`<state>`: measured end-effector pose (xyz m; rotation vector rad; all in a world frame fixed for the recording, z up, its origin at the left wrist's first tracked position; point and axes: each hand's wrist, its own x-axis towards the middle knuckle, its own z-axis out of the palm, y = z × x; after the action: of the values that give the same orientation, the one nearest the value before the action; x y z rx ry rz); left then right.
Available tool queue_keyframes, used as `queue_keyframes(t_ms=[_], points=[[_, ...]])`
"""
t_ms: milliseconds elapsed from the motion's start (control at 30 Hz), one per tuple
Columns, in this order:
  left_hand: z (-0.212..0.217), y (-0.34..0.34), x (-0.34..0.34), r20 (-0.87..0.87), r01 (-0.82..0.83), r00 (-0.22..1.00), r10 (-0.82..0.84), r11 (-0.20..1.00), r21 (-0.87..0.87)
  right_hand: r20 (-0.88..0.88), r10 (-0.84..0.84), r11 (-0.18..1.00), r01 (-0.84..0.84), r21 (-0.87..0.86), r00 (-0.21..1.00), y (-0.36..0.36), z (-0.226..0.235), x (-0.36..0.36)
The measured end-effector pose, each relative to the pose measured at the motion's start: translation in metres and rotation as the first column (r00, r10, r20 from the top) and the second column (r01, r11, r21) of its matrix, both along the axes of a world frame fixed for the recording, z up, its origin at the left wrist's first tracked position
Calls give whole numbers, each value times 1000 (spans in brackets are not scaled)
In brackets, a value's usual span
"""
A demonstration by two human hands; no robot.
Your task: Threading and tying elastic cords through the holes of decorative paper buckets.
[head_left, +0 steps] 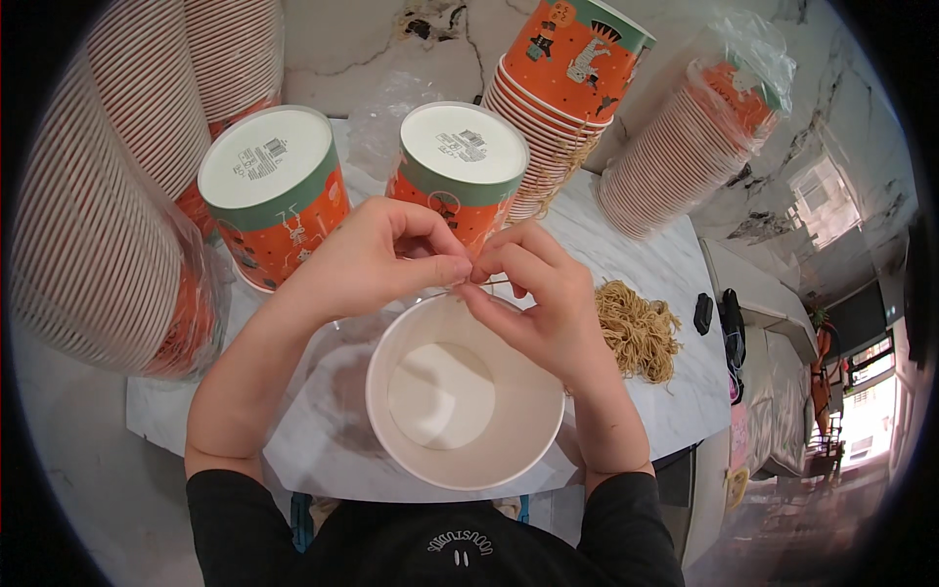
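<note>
At the near edge of the desk, a white paper bucket sits with its mouth facing up; above its far rim, the left hand and right hand have thumbs and fingertips closed together, pinching a thin tan cord. Beyond the right hand lies a loose cord bundle, so cord work appears under way and unfinished. Farther back, past two inverted orange buckets, tan strands hang along a bucket stack, suggesting completed units.
</note>
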<state>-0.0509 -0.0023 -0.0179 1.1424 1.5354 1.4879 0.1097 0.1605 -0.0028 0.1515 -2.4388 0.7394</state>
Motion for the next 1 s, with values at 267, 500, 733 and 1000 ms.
queue_keyframes(t_ms=[267, 500, 733, 1000], points=[[1, 0, 0, 21, 20, 1000, -21, 999, 44, 115, 2, 1000, 1, -26, 993, 12, 19, 10], [7, 2, 11, -144, -73, 986, 89, 991, 115, 44, 19, 985, -11, -170, 999, 9, 17, 12], [7, 5, 28, -171, -143, 969, 175, 973, 184, 44, 37, 972, -25, -232, 998, 8, 15, 13], [-2, 11, 29, 185, -28, 983, -8, 981, 190, 104, 2, 920, 39, -389, 995, 8, 16, 13]])
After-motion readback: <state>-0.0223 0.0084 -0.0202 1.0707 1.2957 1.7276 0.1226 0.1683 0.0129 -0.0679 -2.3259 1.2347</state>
